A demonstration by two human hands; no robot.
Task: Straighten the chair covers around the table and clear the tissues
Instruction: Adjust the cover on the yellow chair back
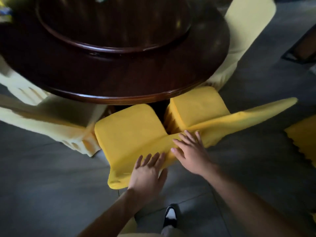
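The bright yellow chair cover [130, 132] is seen stretched over a chair pushed in at the near edge of the round dark wooden table [109, 72], with its seat partly under the tabletop rim and its backrest top nearest the camera. A second chair in the same yellow cover [196, 110] is set just beside it on the right, the two seats separated by a narrow dark gap. The left hand [148, 170] is laid flat on the top of the nearer chair's backrest, fingers straight and slightly spread, nothing being grasped. The right hand [189, 151] is pressed flat, palm down and fingers extended, where the two backrests meet; no fabric is pinched by it. A raised turntable [112, 43] is carried at the centre of the table. Chairs in pale yellow covers are placed further round the table, one at the left [51, 127] and one at the upper right [246, 31]. A grey tiled floor [42, 185] is seen below, and a black and white shoe [171, 216] is visible between the forearms. No detail of the blurred items at the top left can be told.
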